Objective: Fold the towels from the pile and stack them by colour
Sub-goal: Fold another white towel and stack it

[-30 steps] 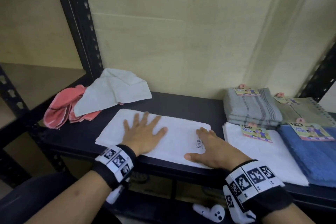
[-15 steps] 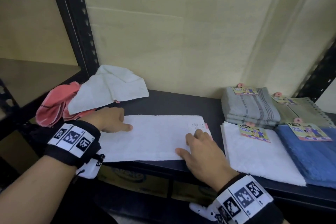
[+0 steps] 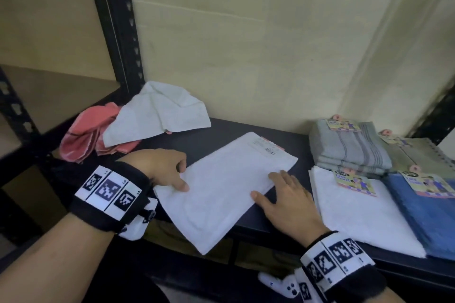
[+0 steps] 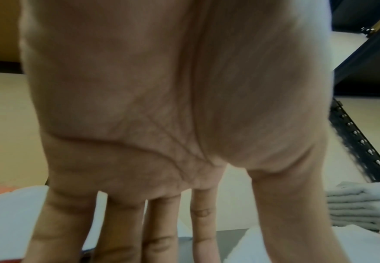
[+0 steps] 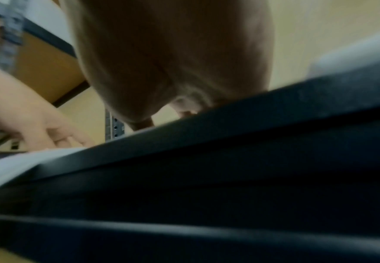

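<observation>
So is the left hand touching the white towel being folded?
Touching. In the head view the left hand lies on the towel's left edge, thumb flat on the cloth.

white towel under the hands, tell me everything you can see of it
The white towel is a folded, flat oblong of plain terry-looking cloth lying askew on the dark shelf, its near corner hanging over the front edge. A paper label with a barcode sits at its far end. The left hand holds its left edge, thumb on top; the right hand rests with straight fingers on its right edge. It lies apart from the stacked white towel to its right.
</observation>
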